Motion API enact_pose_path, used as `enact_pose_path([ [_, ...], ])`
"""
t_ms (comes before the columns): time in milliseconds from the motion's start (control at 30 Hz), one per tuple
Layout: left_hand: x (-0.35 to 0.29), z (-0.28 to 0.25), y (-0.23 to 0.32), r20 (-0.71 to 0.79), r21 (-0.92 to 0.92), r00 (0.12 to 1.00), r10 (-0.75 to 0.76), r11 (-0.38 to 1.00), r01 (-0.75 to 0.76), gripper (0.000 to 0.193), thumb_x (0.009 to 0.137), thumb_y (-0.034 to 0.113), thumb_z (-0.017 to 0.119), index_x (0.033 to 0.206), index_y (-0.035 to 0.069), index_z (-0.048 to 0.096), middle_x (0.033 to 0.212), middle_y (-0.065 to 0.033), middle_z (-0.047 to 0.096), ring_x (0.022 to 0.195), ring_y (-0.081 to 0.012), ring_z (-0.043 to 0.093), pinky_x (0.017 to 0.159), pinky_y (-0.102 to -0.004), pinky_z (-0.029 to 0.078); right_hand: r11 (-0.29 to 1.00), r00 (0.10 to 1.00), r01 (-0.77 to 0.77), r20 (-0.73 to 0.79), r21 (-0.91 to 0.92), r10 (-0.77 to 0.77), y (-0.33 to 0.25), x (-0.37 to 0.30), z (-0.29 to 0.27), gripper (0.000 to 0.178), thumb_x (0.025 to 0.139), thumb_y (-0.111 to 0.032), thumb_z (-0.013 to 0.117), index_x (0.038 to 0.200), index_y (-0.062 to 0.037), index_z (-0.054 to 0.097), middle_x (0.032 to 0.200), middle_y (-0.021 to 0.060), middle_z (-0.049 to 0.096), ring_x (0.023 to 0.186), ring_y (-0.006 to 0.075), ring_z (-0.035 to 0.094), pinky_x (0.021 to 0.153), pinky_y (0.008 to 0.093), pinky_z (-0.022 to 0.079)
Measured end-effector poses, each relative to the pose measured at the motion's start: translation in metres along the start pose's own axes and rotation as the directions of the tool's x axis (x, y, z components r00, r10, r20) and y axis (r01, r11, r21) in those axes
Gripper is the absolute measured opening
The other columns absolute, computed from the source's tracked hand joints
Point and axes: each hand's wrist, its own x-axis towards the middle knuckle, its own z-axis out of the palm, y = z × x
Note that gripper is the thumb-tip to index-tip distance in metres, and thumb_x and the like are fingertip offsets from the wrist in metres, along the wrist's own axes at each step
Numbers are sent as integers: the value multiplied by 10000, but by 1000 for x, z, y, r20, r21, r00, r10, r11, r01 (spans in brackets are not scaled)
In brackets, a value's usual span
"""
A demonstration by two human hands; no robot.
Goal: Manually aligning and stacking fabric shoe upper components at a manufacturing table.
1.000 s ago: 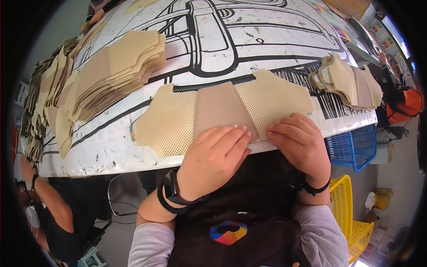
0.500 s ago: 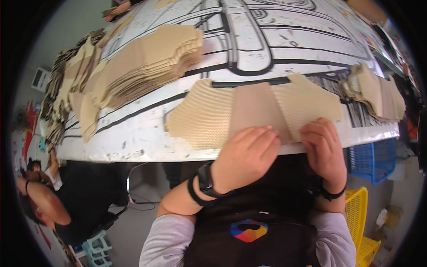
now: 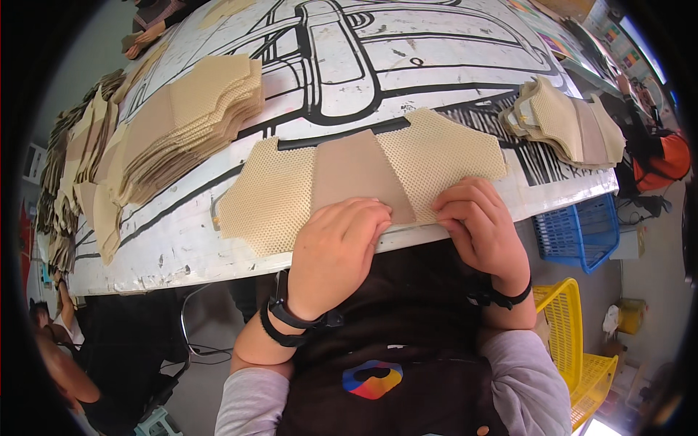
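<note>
A flat fabric piece [image 3: 356, 171] lies along the table's near edge, with a smooth brown middle panel between two beige mesh sides. A dark strip shows along the far side of its middle. My left hand [image 3: 338, 243] is closed at the near edge of the brown panel, its fingers bent together over the cloth. Close by, my right hand [image 3: 480, 221] pinches the near edge of the right mesh side. Both thumbs are mostly hidden. Black bands circle both wrists.
A thick stack of similar pieces [image 3: 182, 123] lies to the left, with more heaps [image 3: 76, 160] beyond. A smaller pile [image 3: 567, 123] sits at the right. Blue [image 3: 578, 232] and yellow baskets [image 3: 560, 327] stand below the table's right side. Other people are at the left and far right.
The view has swung to the right, so the table and its piles appear farther left. Both hands stay at about the same places on the fabric piece.
</note>
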Motion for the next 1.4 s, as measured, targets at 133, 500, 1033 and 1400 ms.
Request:
enact_pose_path([
  [133,0,-1,-2,66,48,996,61,997,-64,156,721,42,618,870,75,586,955,-22,632,876,-221,599,739,-329,467,1000,997,7,71,11,-7,1,-1,-7,144,712,-32,626,836,-61,560,934,31,602,838,244,546,763,350,431],
  [500,4,0,5,148,124,985,87,987,-106,182,711,43,624,888,68,594,1099,8,623,989,-226,572,847,-358,455,998,993,12,122,-58,-5,2,-3,-8,125,717,-50,618,836,-70,586,962,-1,623,858,218,547,780,342,431],
  [1033,8,-8,12,382,186,920,86,968,-167,612,743,398,662,1285,165,499,1284,-42,500,1189,-267,454,1013,-423,341,980,999,-35,8,-197,37,-8,-23,-46,299,587,37,647,870,-55,672,927,49,627,821,249,574,705,343,467],
  [1400,7,-3,13,358,216,931,64,965,-150,598,779,394,634,1302,152,476,1305,-42,488,1208,-263,439,1032,-422,325,954,999,-10,28,-299,20,-3,-19,-27,225,633,-55,661,857,-57,665,898,31,612,833,216,580,729,341,479],
])
